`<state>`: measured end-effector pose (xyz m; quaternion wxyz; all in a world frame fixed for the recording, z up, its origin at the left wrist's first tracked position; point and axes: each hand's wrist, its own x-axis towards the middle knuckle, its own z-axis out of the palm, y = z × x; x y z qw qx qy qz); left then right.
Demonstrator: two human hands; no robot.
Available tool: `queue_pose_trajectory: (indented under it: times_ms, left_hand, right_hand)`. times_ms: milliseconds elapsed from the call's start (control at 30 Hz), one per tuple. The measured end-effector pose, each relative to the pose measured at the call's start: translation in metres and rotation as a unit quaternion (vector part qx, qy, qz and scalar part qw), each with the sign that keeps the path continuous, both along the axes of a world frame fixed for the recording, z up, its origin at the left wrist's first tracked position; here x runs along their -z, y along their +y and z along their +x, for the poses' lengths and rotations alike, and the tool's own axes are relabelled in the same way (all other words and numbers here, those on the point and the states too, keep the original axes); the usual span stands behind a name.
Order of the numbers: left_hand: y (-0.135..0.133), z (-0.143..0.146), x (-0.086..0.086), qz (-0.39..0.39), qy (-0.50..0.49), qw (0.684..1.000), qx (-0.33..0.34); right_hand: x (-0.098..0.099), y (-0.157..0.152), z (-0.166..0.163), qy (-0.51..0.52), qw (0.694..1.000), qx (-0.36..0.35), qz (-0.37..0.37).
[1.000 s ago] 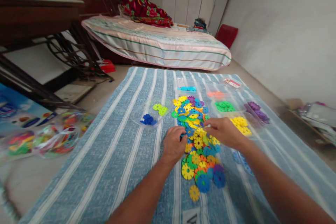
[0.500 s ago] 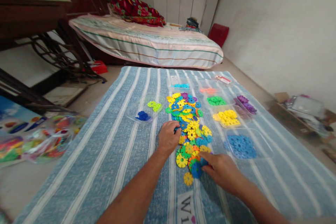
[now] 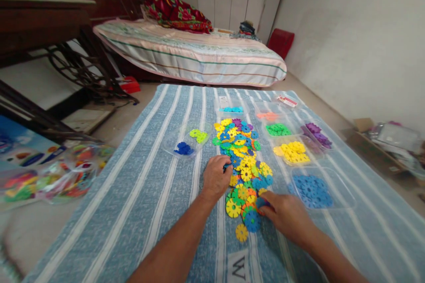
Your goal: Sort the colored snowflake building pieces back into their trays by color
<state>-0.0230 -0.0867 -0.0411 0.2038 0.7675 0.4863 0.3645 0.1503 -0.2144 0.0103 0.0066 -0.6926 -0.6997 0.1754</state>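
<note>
A heap of flat plastic gear-shaped discs [image 3: 242,163] in several colours lies on a blue striped cloth [image 3: 149,194]. My left hand [image 3: 215,177] rests at the heap's left edge, fingers curled round a blue disc. My right hand [image 3: 285,216] is at the near right end of the heap, fingertips pinching a blue disc [image 3: 262,203]. Clear trays around the heap hold sorted discs: blue [image 3: 310,185], yellow [image 3: 292,152], green [image 3: 278,129], purple [image 3: 317,135], orange [image 3: 267,116], cyan [image 3: 232,109], and one with dark blue and lime [image 3: 187,143].
A mattress [image 3: 199,55] lies beyond the cloth. A dark wooden table [image 3: 43,17] with iron legs stands at the left. Plastic bags of coloured pieces [image 3: 49,177] lie on the floor to the left. A cardboard box [image 3: 381,141] sits by the right wall.
One second ago my right hand was at the far right of the heap; it came down to the near end and closed on a blue disc. My left hand stayed put.
</note>
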Motion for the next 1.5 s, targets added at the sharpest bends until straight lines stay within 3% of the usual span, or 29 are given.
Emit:
queue_pose_trajectory:
  times_ms: [133,300,467,533,600,700,800,933,1100,1333,1500]
  left_hand:
    - [-0.001,-0.001,-0.001,0.002,-0.009,1.000,0.001]
    - [-0.003,-0.003,0.000,0.001,-0.018,1.000,-0.003]
    - [-0.004,-0.004,0.000,-0.001,-0.031,1.000,0.001]
    - [-0.005,-0.004,-0.001,-0.004,-0.031,0.999,0.002]
    - [-0.005,-0.004,-0.001,-0.007,-0.031,0.999,0.001]
    - [-0.006,-0.004,-0.002,-0.011,-0.033,0.999,-0.001]
    - [-0.005,-0.003,-0.003,-0.016,-0.033,0.999,0.003]
    - [-0.004,-0.002,-0.001,-0.012,-0.026,1.000,0.013]
    - [-0.002,0.000,0.001,-0.004,-0.018,1.000,0.005]
    - [0.001,-0.001,0.000,0.002,-0.010,1.000,0.004]
    - [0.002,-0.003,0.001,0.009,-0.010,1.000,0.002]
  right_hand:
    - [-0.001,0.008,0.000,0.043,0.999,0.024,-0.021]
    - [-0.005,0.029,-0.002,0.188,0.982,0.002,-0.015]
    - [-0.034,0.109,-0.003,0.143,0.980,-0.046,0.127]
    - [-0.052,0.153,-0.005,0.095,0.971,-0.020,0.218]
    - [-0.069,0.191,-0.006,0.066,0.946,0.053,0.312]
    - [-0.081,0.215,-0.007,0.064,0.926,0.089,0.362]
    - [-0.074,0.192,-0.007,0.082,0.947,0.021,0.309]
    - [-0.055,0.121,-0.003,0.071,0.985,-0.102,0.120]
    - [-0.037,0.044,0.001,-0.051,0.993,-0.102,-0.033]
    - [-0.012,0.012,-0.004,-0.088,0.992,-0.088,-0.032]
    - [-0.013,0.011,-0.005,-0.044,0.996,-0.078,-0.007]
